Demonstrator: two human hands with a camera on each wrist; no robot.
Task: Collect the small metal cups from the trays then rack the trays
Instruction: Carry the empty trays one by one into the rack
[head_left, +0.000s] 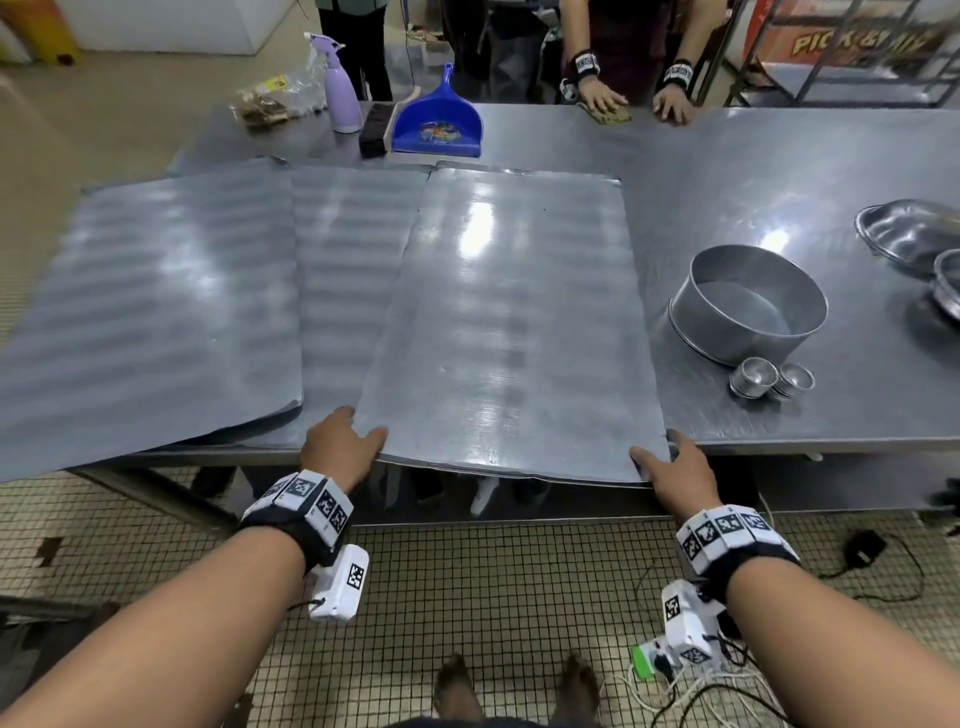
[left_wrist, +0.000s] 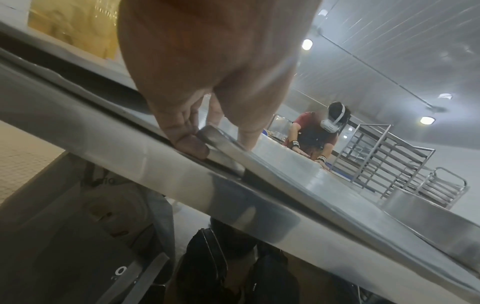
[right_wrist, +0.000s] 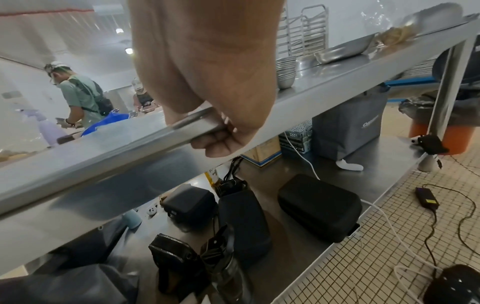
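A: What is seen from the head view?
B: A flat, dull-grey metal tray (head_left: 511, 332) is gripped at its near corners, overhanging the steel counter (head_left: 779, 156). The left hand (head_left: 337, 441) and right hand (head_left: 675, 467) are each curled over the tray's edge. Two more sheet trays (head_left: 150, 306) are overlapped to the left. The small metal cups (head_left: 771, 378), round and shiny, are stacked on the counter beside a round straight-walled tin (head_left: 748, 304).

A: And from the left wrist?
B: The tray's thin rolled corner (left_wrist: 215, 139) is pinched between the thumb above and the fingers (left_wrist: 187, 142) below.

A: And the right wrist?
B: The tray's edge (right_wrist: 155, 131) is clasped, the fingers (right_wrist: 218, 144) being wrapped underneath. A stack of nested cups (right_wrist: 285, 72) is visible on the brushed counter behind
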